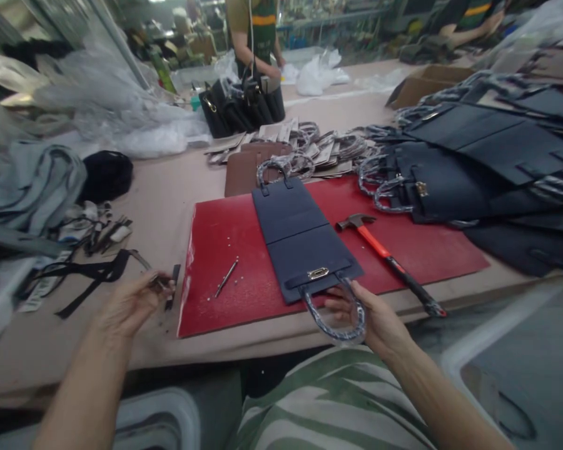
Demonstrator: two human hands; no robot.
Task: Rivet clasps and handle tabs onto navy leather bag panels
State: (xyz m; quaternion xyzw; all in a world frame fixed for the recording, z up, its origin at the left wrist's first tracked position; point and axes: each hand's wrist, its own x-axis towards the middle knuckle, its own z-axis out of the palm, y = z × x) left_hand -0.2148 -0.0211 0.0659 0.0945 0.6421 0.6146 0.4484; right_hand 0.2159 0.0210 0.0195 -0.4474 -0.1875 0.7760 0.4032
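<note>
A navy leather handbag panel (300, 219) lies flat across the red mat (225, 225), with a plastic-wrapped handle at each end and a gold clasp (318, 273) near its front edge. My right hand (375, 315) grips that front edge beside the near handle (335, 334), thumb on top and fingers underneath. Left of the mat, my left hand (138, 300) is closed around a thin metal tool (143, 261) whose kind I cannot make out. A slim metal rod (226, 277) rests on the mat among tiny pale bits. The hammer (380, 247) with an orange and black handle lies right of the panel.
Navy bag panels (450, 175) are heaped at the right. Brown panels (248, 169) and wrapped handles lie behind the mat. Black straps (94, 275) and small tools sit at left. Across the table, a person (258, 44) stands behind black bags (244, 106).
</note>
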